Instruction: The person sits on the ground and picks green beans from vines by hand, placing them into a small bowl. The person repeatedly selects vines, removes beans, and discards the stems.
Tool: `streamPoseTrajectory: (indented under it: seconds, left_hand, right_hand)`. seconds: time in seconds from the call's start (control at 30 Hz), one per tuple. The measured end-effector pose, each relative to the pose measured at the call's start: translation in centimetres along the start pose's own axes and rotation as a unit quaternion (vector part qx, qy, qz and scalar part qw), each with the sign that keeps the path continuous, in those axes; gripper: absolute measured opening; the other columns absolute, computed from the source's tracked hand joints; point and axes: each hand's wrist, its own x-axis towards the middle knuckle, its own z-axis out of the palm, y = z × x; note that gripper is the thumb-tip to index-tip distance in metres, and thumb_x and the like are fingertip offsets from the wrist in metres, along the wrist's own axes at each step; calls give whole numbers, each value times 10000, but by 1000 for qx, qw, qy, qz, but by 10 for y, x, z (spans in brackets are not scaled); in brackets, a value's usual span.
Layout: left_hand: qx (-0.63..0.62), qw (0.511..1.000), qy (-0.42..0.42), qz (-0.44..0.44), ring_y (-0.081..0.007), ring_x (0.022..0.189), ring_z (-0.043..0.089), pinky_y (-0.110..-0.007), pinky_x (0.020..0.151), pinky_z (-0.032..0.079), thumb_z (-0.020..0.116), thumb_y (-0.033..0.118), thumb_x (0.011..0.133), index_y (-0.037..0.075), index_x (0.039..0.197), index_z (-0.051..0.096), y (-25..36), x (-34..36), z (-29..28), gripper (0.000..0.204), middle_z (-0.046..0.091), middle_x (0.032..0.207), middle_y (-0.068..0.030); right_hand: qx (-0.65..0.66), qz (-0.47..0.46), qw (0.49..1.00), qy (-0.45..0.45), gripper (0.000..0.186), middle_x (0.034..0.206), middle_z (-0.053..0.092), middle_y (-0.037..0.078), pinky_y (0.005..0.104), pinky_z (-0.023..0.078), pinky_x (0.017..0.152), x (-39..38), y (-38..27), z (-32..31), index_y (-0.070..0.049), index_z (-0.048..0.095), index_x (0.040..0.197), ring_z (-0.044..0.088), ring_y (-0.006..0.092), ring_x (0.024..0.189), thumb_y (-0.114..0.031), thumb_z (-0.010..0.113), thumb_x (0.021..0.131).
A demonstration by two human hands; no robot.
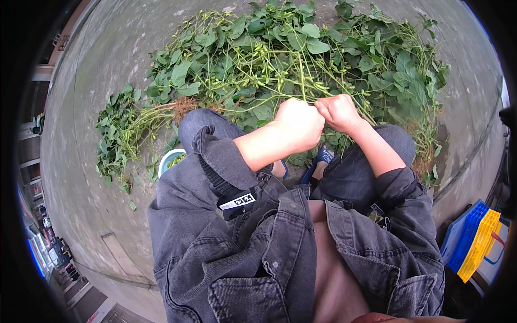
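Observation:
Over the near side of a heap of soybean plants (253, 59), both of my hands are closed and close together. My left hand (300, 123) grips a green soybean stem (301, 72) that stands up from the fist. Beside it, my right hand (343, 114) is closed on the same plant, its thumb side against the left hand. The fingers hide exactly which part it grips. Plump green pods and broad leaves surround the stems beyond my hands. A light blue basin (171, 160) with green pods in it is partly hidden behind my left leg.
Brown roots (184, 107) of some plants lie by my left knee, and more roots (425, 140) by my right. Grey concrete (97, 177) spreads around the heap. Blue and yellow plastic packaging (474, 239) stands at the lower right. My knees flank the work.

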Motion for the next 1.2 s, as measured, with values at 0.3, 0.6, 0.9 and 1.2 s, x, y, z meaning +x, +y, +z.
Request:
streamPoseTrajectory:
  seconds: [0.3,0.6,0.9,1.2]
  left_hand:
    - [-805,571,141,-75,-65,590,471,-163,465,353,513,267,966,38,937,559,-71,-80,27,235,595,796,-37]
    - [-657,680,319,-74,-17,667,367,-161,619,380,772,130,771,111,1176,582,-69,-38,39,448,394,742,88]
    - [-560,757,329,-68,-114,724,532,-259,672,439,695,102,827,11,912,643,-61,-10,51,136,583,837,-38]
    - [-504,829,232,-67,-143,616,542,-275,589,445,605,172,921,13,825,640,-20,-18,47,189,595,687,-44]
  right_hand:
    - [377,144,907,124,456,554,446,22,299,386,518,2,48,-16,-11,474,650,419,123,520,-343,456,962]
    - [316,137,932,111,432,534,462,57,323,398,529,-2,25,-16,-3,472,645,422,155,506,-309,452,948]
    - [370,164,908,107,446,530,470,38,317,398,513,-3,27,-15,3,501,648,454,124,509,-321,470,954]
    - [109,194,958,179,506,493,498,132,422,411,500,3,14,-43,-72,520,534,512,329,476,-491,581,810]
